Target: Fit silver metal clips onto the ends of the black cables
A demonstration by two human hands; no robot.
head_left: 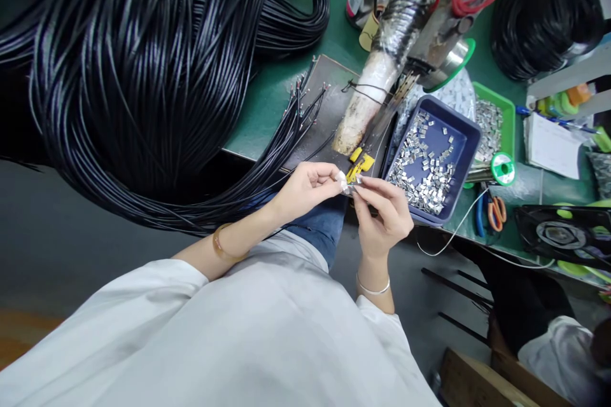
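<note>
My left hand [312, 189] is closed in a pinch at the table's front edge, with white coverings on its fingertips. What it pinches is mostly hidden. Facing it, my right hand [386, 211] is also pinched, its thumb and fingers round a small silver metal piece [359, 180]. The fingertips of both hands nearly meet. Right behind them is a yellow clamp-like part [359, 164] below a soldering fixture. A blue tray [465, 165] of loose small metal shells stands beside my right hand. Black cables [286, 146] with stripped ends lie beyond my left hand.
A big bundle of black cable [138, 63] fills the left side. A ribbed hose [405, 13] reaches down over the dark board [329, 86]. At right are a green tray [508, 121], solder spools [503, 169], orange-handled pliers [497, 213] and a fan [561, 235]. Another person sits lower right.
</note>
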